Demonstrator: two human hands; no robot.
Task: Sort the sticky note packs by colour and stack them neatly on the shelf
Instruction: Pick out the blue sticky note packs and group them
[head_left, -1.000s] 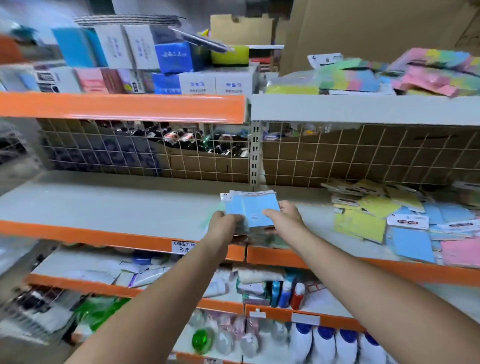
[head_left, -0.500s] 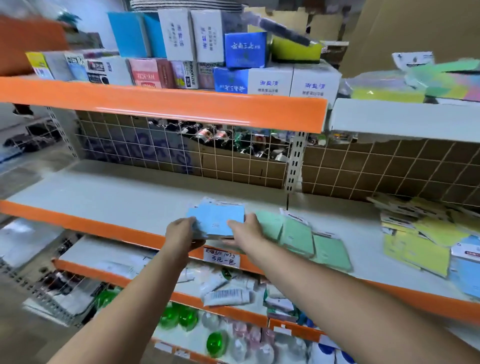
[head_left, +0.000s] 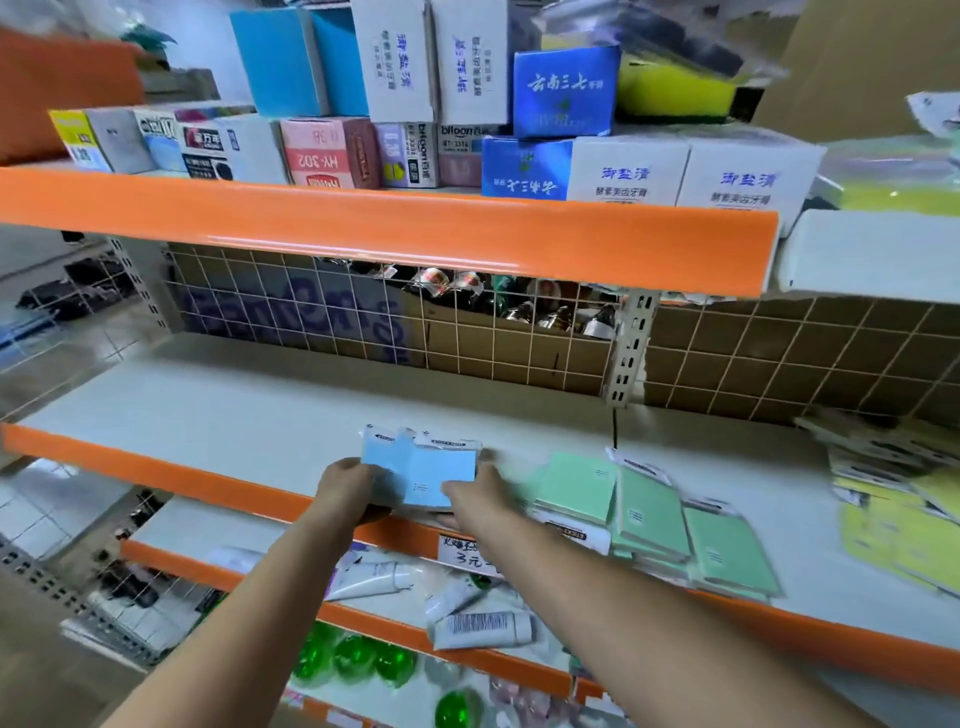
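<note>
A small bundle of blue sticky note packs is gripped from both sides just above the front of the middle shelf. My left hand holds its left edge and my right hand its right edge. Right beside them a row of green sticky note packs lies on the shelf, overlapping and slightly fanned. Farther right, blurred at the frame edge, a loose heap of yellow sticky note packs is mixed with white header cards.
The upper shelf carries toothpaste boxes and other cartons. A wire grid back panel closes the rear. An upright post divides the bays. Below, tubes and green bottles fill lower shelves. A price label hangs on the orange edge.
The view has swung left along the shelf. Both hands carried the blue packs leftwards, past the green packs, which now lie to their right. The yellow heap has slid to the right edge.
</note>
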